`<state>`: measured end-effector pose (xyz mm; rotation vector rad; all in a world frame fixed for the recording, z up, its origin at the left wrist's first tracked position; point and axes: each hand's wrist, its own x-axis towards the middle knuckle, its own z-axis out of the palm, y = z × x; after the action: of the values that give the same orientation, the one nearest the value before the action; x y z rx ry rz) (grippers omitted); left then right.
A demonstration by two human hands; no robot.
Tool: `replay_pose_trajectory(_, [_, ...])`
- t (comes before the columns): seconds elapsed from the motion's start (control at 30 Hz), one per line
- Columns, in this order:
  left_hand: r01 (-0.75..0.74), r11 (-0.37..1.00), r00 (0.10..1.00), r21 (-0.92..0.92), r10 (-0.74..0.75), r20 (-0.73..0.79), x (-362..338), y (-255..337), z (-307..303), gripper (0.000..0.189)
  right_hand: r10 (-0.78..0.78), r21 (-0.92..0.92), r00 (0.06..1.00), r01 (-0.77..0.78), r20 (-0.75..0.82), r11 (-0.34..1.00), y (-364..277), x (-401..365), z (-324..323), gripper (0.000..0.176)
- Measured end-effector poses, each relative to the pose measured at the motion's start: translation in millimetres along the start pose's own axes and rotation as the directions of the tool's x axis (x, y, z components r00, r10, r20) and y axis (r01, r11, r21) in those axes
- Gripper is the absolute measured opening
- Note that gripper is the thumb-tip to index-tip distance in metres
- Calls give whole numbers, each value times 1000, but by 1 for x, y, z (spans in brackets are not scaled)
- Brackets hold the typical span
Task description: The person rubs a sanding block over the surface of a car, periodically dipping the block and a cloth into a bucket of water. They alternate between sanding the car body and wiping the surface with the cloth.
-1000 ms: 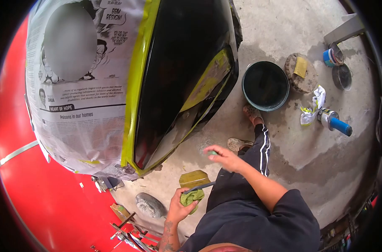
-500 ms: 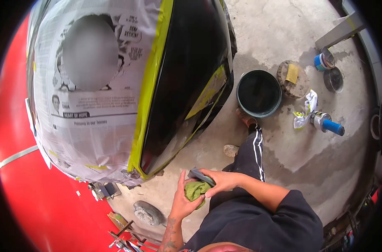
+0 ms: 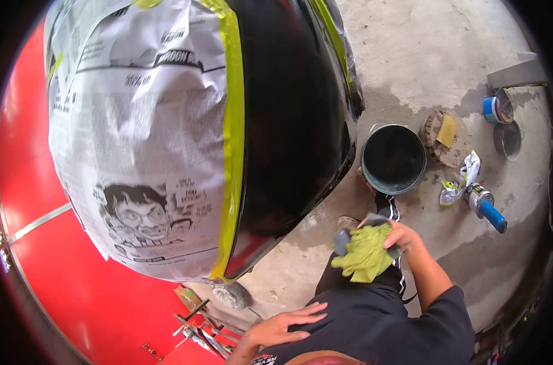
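Green cloth [image 3: 366,254] and dark grey pad [image 3: 341,241] have swung toward the bucket [image 3: 390,188], now bunched in the right hand [image 3: 403,235] alone; that frees the left hand [image 3: 281,329]. Right fingers curled round both, in front of the dark trousers [image 3: 329,277]. Left empty, fingers loosely spread at the dark shirt [image 3: 367,319], contact unclear. Black panel [image 3: 291,121], edged in yellow-green tape [image 3: 234,121], touched by neither.

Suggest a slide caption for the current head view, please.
Right hand holding a crumpled yellow-green cloth; left hand over the dark shirt; round dark bucket on grey concrete floor.
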<state>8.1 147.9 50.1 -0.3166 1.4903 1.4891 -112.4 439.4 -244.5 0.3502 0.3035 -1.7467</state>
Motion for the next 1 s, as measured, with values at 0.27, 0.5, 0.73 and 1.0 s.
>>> replay_pose_trajectory(0.27, [52,425,856,904,447,-260,7,162,-57,31,-243,122,968,249,-62,961,-47,-1,7,88])
replay_pose_trajectory(0.5, [558,-501,806,662,516,-289,78,265,-106,58,-247,78,967,252,-68,965,-45,5,1,85])
replay_pose_trajectory(0.73, [478,-663,864,576,474,-171,111,292,-129,85,-248,53,950,262,-188,964,-36,-7,-7,81])
replay_pose_trajectory(1.0, [487,-615,865,620,441,-241,105,281,-124,91,-285,-3,935,291,-212,957,-31,-13,-22,82])
